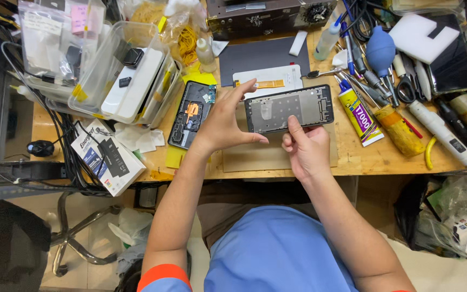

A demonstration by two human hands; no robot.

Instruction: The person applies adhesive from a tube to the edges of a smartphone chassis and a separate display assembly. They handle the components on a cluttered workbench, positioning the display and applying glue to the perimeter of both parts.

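Both forearms reach forward, left hand pinching (thumb low, forefinger raised), right hand in a thumb-up grip.

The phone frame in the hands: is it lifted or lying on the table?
Lifted: the left hand and right hand hold the phone frame above the table.
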